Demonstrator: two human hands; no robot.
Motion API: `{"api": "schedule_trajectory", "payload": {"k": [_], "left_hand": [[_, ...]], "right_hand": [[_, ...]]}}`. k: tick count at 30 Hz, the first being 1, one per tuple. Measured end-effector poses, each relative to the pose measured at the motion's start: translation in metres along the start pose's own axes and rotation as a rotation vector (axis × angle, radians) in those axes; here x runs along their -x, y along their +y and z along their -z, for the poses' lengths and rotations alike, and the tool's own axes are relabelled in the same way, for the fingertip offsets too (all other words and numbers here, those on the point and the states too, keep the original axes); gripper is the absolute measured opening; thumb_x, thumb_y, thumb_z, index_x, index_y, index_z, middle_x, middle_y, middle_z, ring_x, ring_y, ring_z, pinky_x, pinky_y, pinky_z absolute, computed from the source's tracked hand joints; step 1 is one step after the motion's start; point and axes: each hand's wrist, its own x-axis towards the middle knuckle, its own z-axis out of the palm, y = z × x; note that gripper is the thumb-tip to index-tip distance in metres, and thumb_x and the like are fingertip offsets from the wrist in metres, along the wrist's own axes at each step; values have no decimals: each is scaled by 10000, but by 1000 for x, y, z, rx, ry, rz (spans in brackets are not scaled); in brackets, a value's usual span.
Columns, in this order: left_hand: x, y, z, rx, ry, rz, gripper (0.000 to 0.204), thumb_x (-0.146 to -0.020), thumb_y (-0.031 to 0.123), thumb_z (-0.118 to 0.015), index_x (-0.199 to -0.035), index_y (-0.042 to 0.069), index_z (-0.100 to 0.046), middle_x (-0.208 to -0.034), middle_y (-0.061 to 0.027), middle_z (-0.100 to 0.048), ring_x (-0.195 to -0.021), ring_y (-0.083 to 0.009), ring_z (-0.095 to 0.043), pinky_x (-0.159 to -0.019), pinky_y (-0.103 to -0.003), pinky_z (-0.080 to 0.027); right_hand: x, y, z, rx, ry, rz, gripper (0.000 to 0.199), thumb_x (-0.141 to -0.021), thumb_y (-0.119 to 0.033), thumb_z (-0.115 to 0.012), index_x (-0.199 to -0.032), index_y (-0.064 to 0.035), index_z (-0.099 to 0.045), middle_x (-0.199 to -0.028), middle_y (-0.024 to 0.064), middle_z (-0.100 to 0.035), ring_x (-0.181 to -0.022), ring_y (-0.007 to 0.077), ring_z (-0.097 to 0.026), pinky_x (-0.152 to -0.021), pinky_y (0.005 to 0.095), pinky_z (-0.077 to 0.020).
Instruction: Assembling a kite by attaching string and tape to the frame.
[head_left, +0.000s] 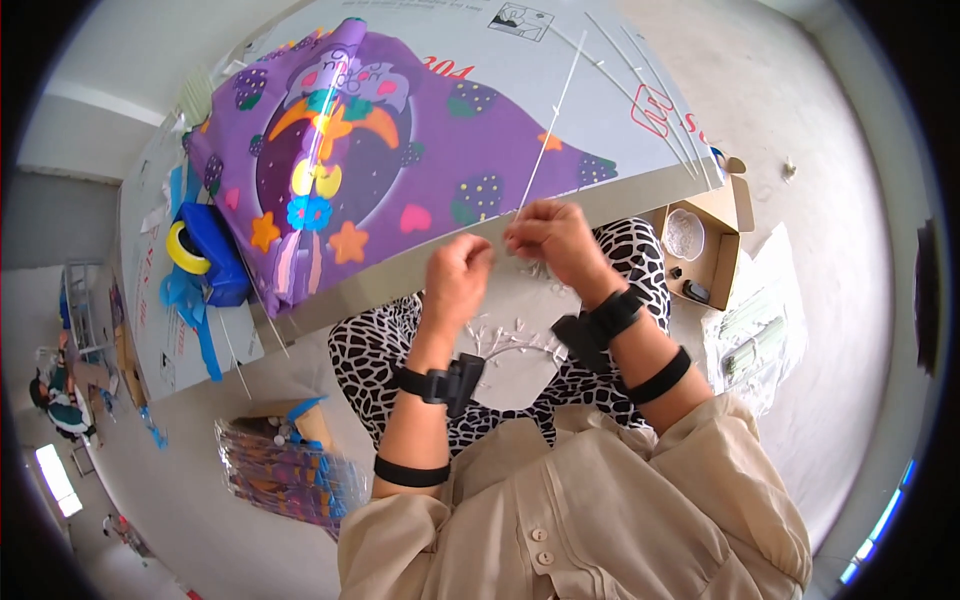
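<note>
My right hand (555, 240) pinches the lower end of a thin white rod (552, 130), which slants up and away over the table. Close beside it, my left hand (460, 280) is closed with its fingertips together; whatever they hold is too small or hidden to make out. Under the rod lies a purple printed sheet (440, 150), like kite fabric, with stars, hearts and strawberries; its left part is folded into a glossy ridge. Between my legs, below the hands, lie several small white pieces (515, 335) on a pale surface.
More thin white rods (640, 100) lie at the table's far right. A blue tape dispenser (225, 255) with yellow tape stands at the left. Right of my knee is a cardboard box (715, 265) holding a clear bowl (684, 236). Plastic-wrapped packages (285, 470) lie on the floor, lower left.
</note>
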Motion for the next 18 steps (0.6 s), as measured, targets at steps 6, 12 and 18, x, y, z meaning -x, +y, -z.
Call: {"api": "schedule_trajectory", "payload": {"k": [6, 12, 18], "left_hand": [[37, -3, 10, -100, 79, 171, 91, -814, 59, -612, -796, -29, -630, -622, -33, -585, -568, -85, -533, -530, -246, -430], [18, -28, 100, -320, 272, 37, 53, -769, 40, -622, -762, -12, -622, -662, -86, -537, -622, -171, -525, -584, -310, -415], [-5, -28, 151, -588, 110, -47, 91, -676, 0, -683, -755, 27, -646, -706, -77, -568, -714, -249, -540, -657, -355, -424]], "right_hand": [[13, 51, -24, -49, -76, -81, 50, -775, -12, -682, -760, -2, -635, -666, 45, -623, -561, 100, -565, -497, 215, -456], [16, 44, -32, 276, -112, 29, 92, -793, -78, -667, -768, 8, -644, -654, 47, -617, -577, 84, -561, -524, 232, -457], [-18, 27, -11, 750, 159, 552, 133, -767, -60, -642, -896, -33, -652, -796, 95, -616, -702, 193, -589, -642, 302, -489]]}}
